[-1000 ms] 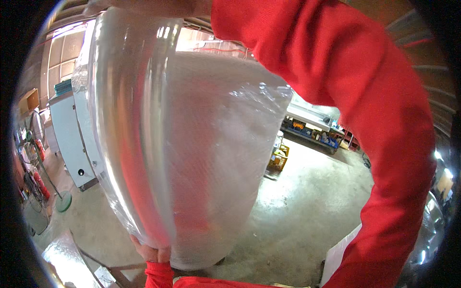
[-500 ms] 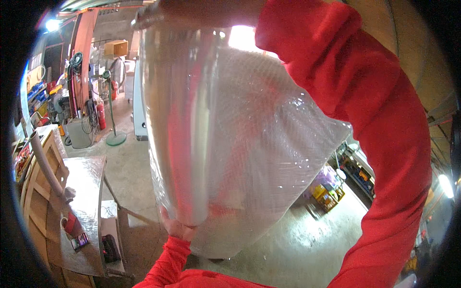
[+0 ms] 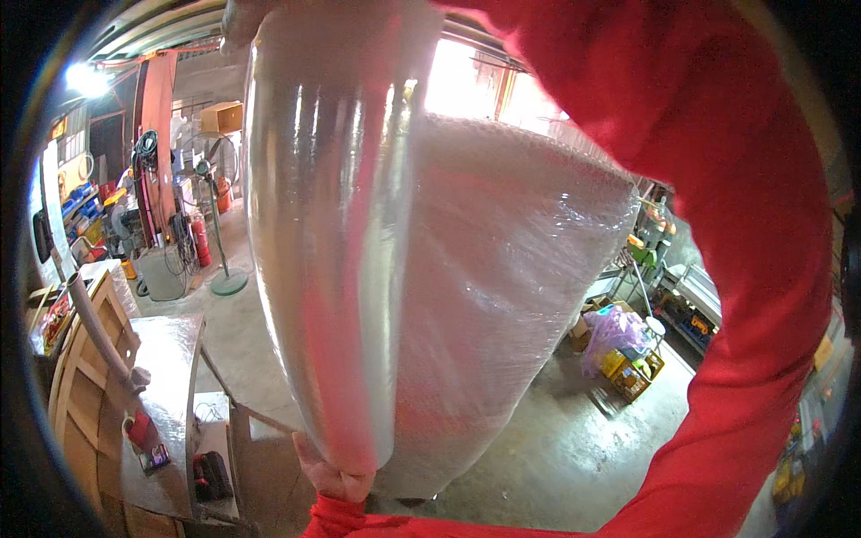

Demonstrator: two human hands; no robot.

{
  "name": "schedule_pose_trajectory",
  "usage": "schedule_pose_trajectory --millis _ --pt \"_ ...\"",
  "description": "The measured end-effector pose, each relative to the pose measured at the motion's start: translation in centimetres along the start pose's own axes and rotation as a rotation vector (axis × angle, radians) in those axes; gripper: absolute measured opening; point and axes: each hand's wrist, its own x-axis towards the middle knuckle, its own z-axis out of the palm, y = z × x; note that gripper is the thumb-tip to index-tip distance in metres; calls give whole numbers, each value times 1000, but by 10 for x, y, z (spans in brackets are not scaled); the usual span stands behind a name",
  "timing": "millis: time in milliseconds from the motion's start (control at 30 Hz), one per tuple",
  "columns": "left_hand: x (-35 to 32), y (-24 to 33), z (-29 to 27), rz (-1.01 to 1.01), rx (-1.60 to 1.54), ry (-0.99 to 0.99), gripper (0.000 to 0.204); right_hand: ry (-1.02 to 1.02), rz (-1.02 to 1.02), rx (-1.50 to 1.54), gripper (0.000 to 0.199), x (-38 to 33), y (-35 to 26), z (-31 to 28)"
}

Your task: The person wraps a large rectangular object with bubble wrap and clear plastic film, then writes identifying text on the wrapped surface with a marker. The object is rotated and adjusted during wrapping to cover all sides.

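Swung leftward since earlier — stretch-film roll (image 3: 332, 269) gripped upright, left hand (image 3: 334, 475) clasping its bottom end, right hand (image 3: 240, 20) its top, film passing around bubble-wrapped bundle (image 3: 511, 305); wrapping step, next likely keeping tension.

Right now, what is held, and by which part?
A roll of clear stretch film, held by its two ends: left hand at the bottom, right hand at the top.

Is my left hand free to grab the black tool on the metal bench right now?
Probably not: the left hand grips the bottom of the stretch-wrap roll, and the black tool lies apart.
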Motion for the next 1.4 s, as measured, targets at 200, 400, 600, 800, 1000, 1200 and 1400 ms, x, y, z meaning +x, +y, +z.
schedule_pose_trajectory --millis 200,400,600,800,1000,1200,1400 --pt "-19 -71 14 -234 -219 -235 78 4 -6 -32 46 -72 12 -56" --pt "-20 -146 -7 -193 -145 -148 77 50 29 -78 46 -181 37 -120" --pt "-30 -250 -21 -152 -188 -272 78 119 35 -83 48 -284 80 -174" --pt "-42 -366 -8 38 -191 -345 95 176 24 -73 49 -349 137 -212" --pt "-6 -441 20 96 99 -281 96 235 31 -76 51 -381 205 -223" --pt "61 -470 27 193 -37 -394 98 285 61 -74 54 -360 309 -194" --pt "102 -476 23 400 160 -222 99 442 -52 -127 52 -339 366 -130"
